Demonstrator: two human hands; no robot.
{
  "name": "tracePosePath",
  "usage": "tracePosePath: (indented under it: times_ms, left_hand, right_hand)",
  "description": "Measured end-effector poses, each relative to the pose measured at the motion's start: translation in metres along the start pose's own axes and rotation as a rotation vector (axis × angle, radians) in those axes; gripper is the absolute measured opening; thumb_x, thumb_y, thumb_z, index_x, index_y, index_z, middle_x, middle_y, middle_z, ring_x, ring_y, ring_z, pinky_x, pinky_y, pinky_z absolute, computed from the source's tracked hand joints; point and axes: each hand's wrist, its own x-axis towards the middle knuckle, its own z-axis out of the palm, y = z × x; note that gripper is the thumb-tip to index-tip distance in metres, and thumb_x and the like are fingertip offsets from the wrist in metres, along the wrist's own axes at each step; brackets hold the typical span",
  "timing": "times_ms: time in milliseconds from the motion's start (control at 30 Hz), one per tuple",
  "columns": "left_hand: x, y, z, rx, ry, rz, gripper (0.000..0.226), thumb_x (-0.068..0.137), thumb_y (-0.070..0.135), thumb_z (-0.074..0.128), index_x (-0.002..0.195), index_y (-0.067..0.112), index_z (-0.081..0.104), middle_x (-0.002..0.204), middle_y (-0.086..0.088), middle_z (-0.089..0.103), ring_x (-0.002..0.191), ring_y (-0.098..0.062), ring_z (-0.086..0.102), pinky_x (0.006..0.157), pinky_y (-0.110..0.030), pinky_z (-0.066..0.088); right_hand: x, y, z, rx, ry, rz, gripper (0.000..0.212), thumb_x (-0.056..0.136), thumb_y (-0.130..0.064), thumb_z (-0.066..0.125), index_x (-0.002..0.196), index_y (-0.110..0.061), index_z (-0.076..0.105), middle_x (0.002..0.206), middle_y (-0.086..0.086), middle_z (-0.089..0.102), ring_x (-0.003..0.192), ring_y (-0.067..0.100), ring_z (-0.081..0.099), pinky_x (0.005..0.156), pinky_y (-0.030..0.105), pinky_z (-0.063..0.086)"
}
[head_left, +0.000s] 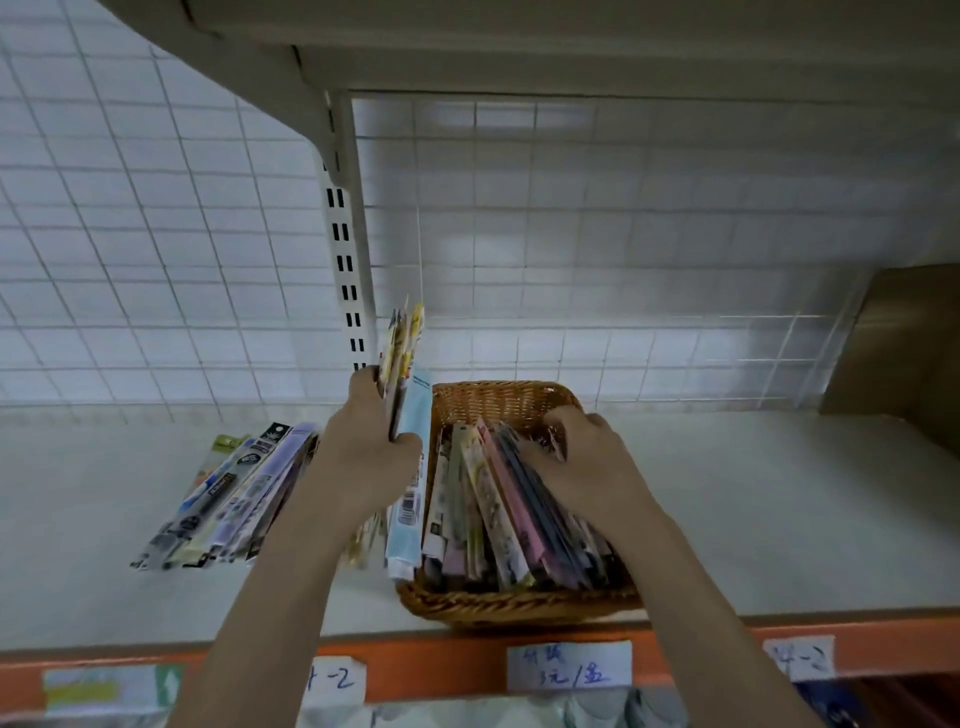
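A brown wicker basket (498, 400) stands on the white shelf (779, 509), packed with several slim packets (488, 514) standing on edge. My left hand (363, 457) grips a bundle of thin packets (402, 348) held upright just left of the basket, beside a pale blue packet (413, 467) leaning at the basket's left wall. My right hand (582, 457) reaches into the basket, its fingers curled over the tops of the dark and pink packets at the right side. Whether those fingers pinch one packet is hidden.
A fanned pile of pen packets (234, 499) lies on the shelf to the left. A slotted upright (345, 249) and wire grid back the shelf. A cardboard box (909, 343) stands far right. Handwritten labels (569, 670) stick to the orange shelf edge.
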Motion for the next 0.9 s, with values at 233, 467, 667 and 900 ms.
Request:
tracePosePath:
  times_ms: [233,467,667,900]
  left_hand:
    - [0.011,0.014,0.054,0.074,-0.133,-0.057,0.064,0.091,0.004,0.045,0.144,0.015,0.013,0.096,-0.001,0.047,0.062,-0.011,0.048,0.049,-0.024,0.039]
    - [0.010,0.004,0.081,0.278,-0.131,-0.104,0.063,0.088,-0.003,0.045,0.143,0.009,0.016,0.076,-0.005,0.043,0.057,-0.014,0.044,0.042,-0.022,0.031]
    - [0.011,-0.001,0.092,0.462,-0.083,-0.111,0.050,0.088,0.010,0.056,0.133,0.007,0.034,0.130,-0.017,0.039,0.121,-0.031,0.040,0.098,-0.037,0.039]
    - [0.014,-0.009,0.090,0.401,-0.072,0.066,0.066,0.086,0.009,0.056,0.144,0.026,0.028,0.140,-0.008,0.034,0.133,-0.027,0.028,0.114,-0.040,0.027]
  right_hand:
    - [-0.002,0.092,-0.017,-0.128,0.221,0.150,0.035,0.093,-0.023,0.053,0.125,-0.008,0.055,0.120,0.017,0.057,0.110,0.033,0.053,0.090,0.039,0.047]
    - [-0.001,0.126,0.012,-0.341,0.141,0.177,0.035,0.096,-0.018,0.040,0.128,-0.012,0.051,0.129,0.010,0.054,0.121,0.030,0.045,0.098,0.037,0.039]
    - [0.000,0.129,0.019,-0.376,0.137,0.133,0.030,0.096,-0.020,0.038,0.117,-0.009,0.057,0.125,0.010,0.057,0.120,0.031,0.045,0.098,0.037,0.038]
    - [-0.001,0.127,0.018,-0.389,0.123,0.129,0.032,0.098,-0.024,0.035,0.121,-0.012,0.054,0.130,0.007,0.053,0.124,0.028,0.042,0.101,0.035,0.035]
